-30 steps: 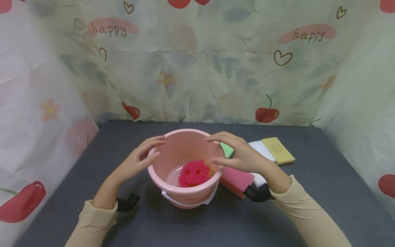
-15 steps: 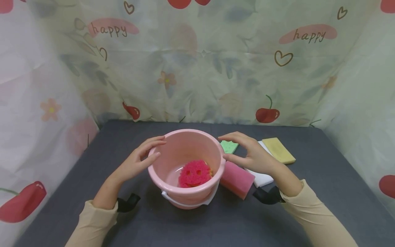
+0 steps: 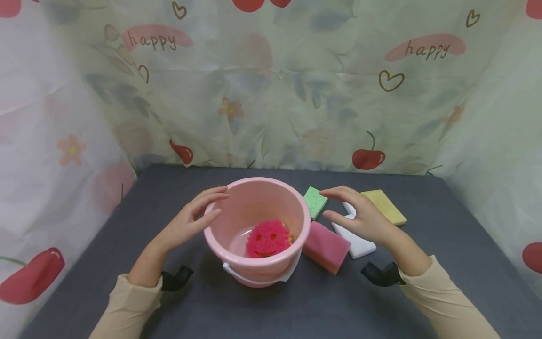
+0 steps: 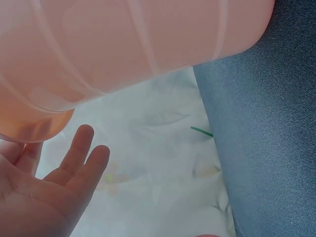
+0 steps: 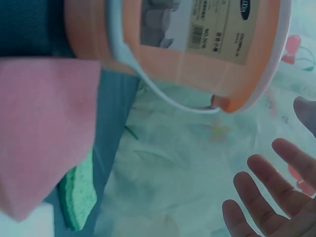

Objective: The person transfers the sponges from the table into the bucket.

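Observation:
A pink bucket (image 3: pixel 251 269) with a white handle (image 3: pixel 268 280) stands upright on the dark table. Inside it, at the bottom, lies a red round scrub sponge (image 3: pixel 267 241) with a smiley face; part of something yellowish shows behind it. My left hand (image 3: pixel 186 223) is at the bucket's left rim, its thumb and fingertips overlapping the rim, fingers relaxed. My right hand (image 3: pixel 368 219) is off to the right of the bucket, holding nothing, thumb and fingers spread apart. In the right wrist view its fingers (image 5: pixel 269 197) are clear of the bucket.
Right of the bucket lie a pink block sponge (image 3: pixel 326 247), a green sponge (image 3: pixel 315 202), white sponges (image 3: pixel 357 242) partly behind my right hand, and a yellow sponge (image 3: pixel 386 207). A printed curtain (image 3: pixel 279 94) encloses the table (image 3: pixel 262 313) at the back and sides.
My right hand has moved away from the bucket's right rim, out to the right, uncovering more of the green and pink sponges. The left hand and bucket have stayed in place.

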The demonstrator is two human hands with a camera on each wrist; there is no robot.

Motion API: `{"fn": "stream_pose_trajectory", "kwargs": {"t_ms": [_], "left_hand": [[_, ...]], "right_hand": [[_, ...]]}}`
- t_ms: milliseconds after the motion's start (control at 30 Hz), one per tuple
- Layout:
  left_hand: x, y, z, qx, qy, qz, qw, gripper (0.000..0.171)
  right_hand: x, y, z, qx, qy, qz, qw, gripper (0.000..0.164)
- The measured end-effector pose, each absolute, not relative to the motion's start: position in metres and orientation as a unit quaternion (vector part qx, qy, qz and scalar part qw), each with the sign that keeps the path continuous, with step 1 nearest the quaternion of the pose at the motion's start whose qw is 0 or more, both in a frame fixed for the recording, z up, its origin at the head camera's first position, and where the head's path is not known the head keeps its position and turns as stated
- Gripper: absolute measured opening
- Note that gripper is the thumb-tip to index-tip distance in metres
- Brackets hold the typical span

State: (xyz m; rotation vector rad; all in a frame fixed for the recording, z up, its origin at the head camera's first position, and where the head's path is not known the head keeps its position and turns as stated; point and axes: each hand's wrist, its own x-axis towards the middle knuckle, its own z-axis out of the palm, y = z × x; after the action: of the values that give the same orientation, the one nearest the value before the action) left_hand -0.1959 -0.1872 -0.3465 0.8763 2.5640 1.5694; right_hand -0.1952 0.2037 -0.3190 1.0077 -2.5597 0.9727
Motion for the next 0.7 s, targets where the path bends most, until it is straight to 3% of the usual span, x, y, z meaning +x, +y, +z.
{"fn": "stream_pose_trajectory", "kwargs": {"t_ms": [700], "left_hand": [[-0.194,-0.185,-0.345,0.269,0.820,0.505,0.007,0.042]], "right_hand": [[-0.197,0.231,-0.354,0.305,-0.898,0.311,0.068,0.049]]}}
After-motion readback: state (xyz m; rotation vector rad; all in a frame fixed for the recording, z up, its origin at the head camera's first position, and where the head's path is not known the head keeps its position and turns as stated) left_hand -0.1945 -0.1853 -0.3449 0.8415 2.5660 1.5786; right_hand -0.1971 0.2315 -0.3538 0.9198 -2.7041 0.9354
